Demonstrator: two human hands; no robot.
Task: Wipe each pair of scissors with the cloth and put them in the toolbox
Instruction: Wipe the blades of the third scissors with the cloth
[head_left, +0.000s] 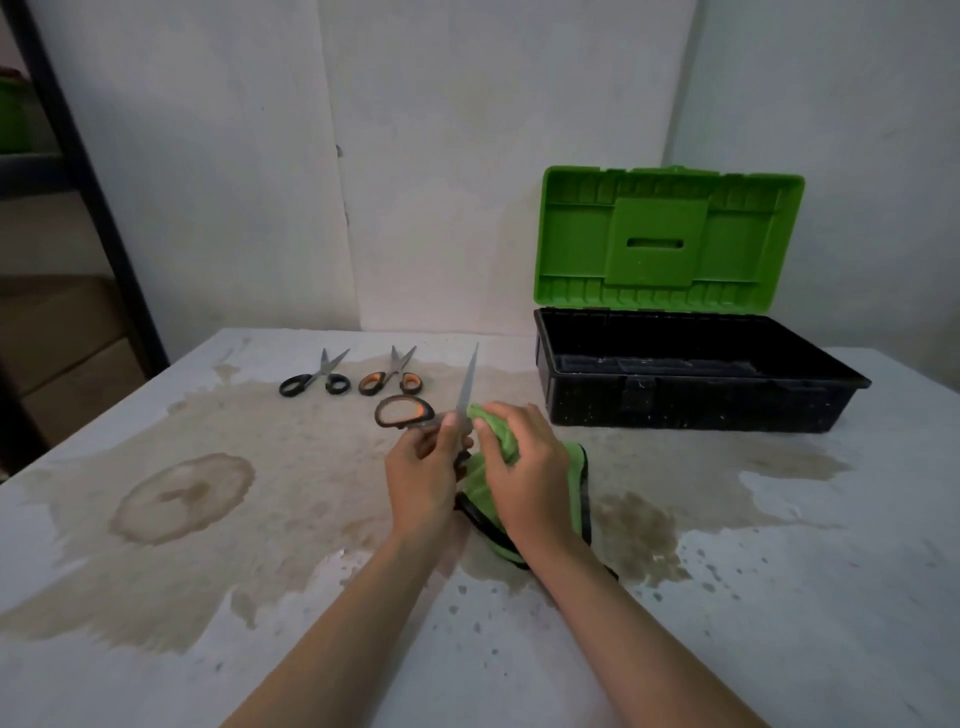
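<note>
Scissors (466, 392) in left hand (423, 470), cloth (574, 467) in right hand (524, 467).

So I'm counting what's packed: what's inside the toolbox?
The toolbox stands open, green lid upright. Its dark interior shows only moulded ridges along the back, nothing lying loose. The front wall hides the near part of the floor.

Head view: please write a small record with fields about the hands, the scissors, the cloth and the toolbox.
left hand: grips orange-trimmed scissors, blade pointing up and away
right hand: holds green cloth against that blade
waiting scissors: black-handled pair and orange-and-black pair, lying on the table
toolbox: open, lid upright, no scissors seen inside
</note>
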